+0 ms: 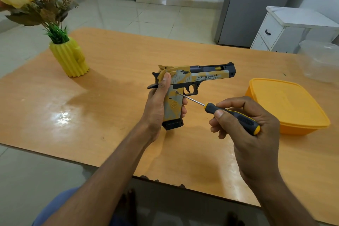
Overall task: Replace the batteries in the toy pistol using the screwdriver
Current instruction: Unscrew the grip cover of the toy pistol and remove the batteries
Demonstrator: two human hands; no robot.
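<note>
A toy pistol (200, 76), tan, grey and black with "DESERT EAGLE" printed on its side, is held above the wooden table (113, 108) with its barrel pointing right. My left hand (158, 104) grips its handle from behind, thumb up near the hammer. My right hand (245, 126) holds a black and yellow screwdriver (236, 117) by its handle. The thin metal shaft runs up to the left, and its tip sits at a small screw hole at the top of the pistol's grip. No batteries are in view.
A lidded yellow plastic container (288, 104) sits on the table just right of my right hand. Behind it stands a clear plastic tub (319, 60). A yellow ribbed vase (70, 58) with artificial flowers is at the far left. The table's front edge is chipped.
</note>
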